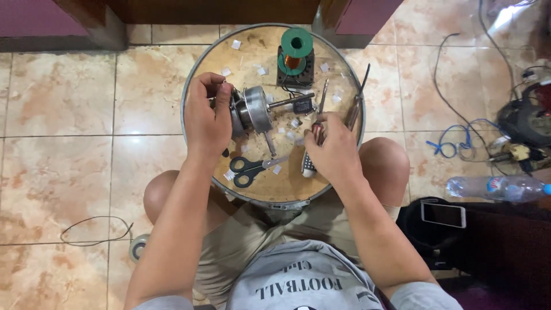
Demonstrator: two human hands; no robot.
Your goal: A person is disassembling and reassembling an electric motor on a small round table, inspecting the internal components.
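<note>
The small electric motor (pixel 251 109), a silver drum with a shaft sticking out to the right, is lying on its side at the left of the round wooden table (pixel 275 183), which is sitting between the person's knees. The left hand (pixel 208 115) is wrapping closed around the motor's left end, fingers curled over the top. The right hand (pixel 333 152) is closing around the red handle of a screwdriver (pixel 320 112), whose blade is pointing to the far side of the table.

Small white squares of paper or tape (pixel 236 44) are lying scattered over the table top. At the far edge a green spool of copper wire (pixel 296 49) is standing on a dark block. A small black component (pixel 302 105) is lying just beside the motor shaft. Black-handled scissors (pixel 252 166) are lying on the near part of the table, and a second long tool (pixel 357 100) is resting at the right edge.

On the tiled floor to the right, a clear plastic water bottle (pixel 496 188) with a blue cap and a pale label band is lying on its side, holding water. Near it a white phone (pixel 443 214) is lying on a black bag (pixel 436 235), and a blue cable (pixel 459 140) is curling farther off.
</note>
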